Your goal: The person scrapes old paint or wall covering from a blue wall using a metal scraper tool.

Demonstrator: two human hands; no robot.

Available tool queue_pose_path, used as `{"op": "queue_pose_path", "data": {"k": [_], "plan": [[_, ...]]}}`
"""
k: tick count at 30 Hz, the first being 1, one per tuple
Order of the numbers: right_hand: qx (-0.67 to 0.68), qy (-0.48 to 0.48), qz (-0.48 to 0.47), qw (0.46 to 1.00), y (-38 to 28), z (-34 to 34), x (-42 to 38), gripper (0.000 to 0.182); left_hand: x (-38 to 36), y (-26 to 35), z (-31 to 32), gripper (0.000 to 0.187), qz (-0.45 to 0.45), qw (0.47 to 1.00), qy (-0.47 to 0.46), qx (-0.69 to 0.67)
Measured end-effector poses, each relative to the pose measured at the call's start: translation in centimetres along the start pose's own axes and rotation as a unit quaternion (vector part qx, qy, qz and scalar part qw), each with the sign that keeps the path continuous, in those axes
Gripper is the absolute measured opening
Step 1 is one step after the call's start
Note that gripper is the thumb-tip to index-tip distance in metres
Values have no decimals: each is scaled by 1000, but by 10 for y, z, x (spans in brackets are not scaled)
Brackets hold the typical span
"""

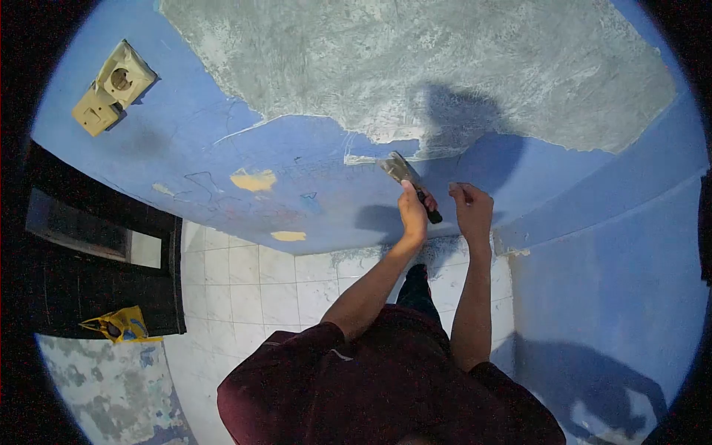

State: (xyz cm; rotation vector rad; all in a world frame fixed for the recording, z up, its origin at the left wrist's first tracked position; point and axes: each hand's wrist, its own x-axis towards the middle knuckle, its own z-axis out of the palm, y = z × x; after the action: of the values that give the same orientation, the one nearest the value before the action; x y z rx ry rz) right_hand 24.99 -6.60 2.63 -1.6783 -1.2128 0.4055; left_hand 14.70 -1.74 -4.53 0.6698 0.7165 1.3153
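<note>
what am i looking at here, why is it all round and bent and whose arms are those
This is a single picture from a camera worn on a person's head, looking forward and down. Its wide lens bends everything into a circle. The arms belong to the wearer, who has on a dark red shirt.

The left hand grips a scraper by its dark handle, with the blade pressed against a blue painted wall. The right hand is raised beside it, close to the wall; whether it pinches anything is too small to tell.

Above the blade, the paint is gone and bare grey plaster shows. An electrical socket sits on the wall at upper left. Below is a white tiled floor, with a yellow object on a dark surface at left.
</note>
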Motion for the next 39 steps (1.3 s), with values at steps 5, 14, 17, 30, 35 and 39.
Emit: {"op": "queue_pose_path", "data": {"k": [5, 14, 17, 30, 35, 39], "plan": [[-24, -7, -3, 1000, 4, 3, 2, 27, -10, 0, 3, 61, -56, 998, 31, -2], [12, -31, -43, 999, -5, 6, 1, 27, -4, 1, 0, 60, -45, 997, 25, -52], [-29, -38, -27, 998, -4, 6, -1, 29, 1, 20, 6, 60, -22, 997, 19, -78], [221, -94, -19, 970, -5, 77, 2, 24, -26, 27, -34, 58, 28, 980, 45, 189], [278, -38, 53, 958, -21, 109, 6, 20, -13, 39, -57, 48, 113, 914, 40, 388], [328, -2, 88, 940, -29, 115, 8, 18, -11, 78, -37, 43, 28, 951, -8, 308]]}}
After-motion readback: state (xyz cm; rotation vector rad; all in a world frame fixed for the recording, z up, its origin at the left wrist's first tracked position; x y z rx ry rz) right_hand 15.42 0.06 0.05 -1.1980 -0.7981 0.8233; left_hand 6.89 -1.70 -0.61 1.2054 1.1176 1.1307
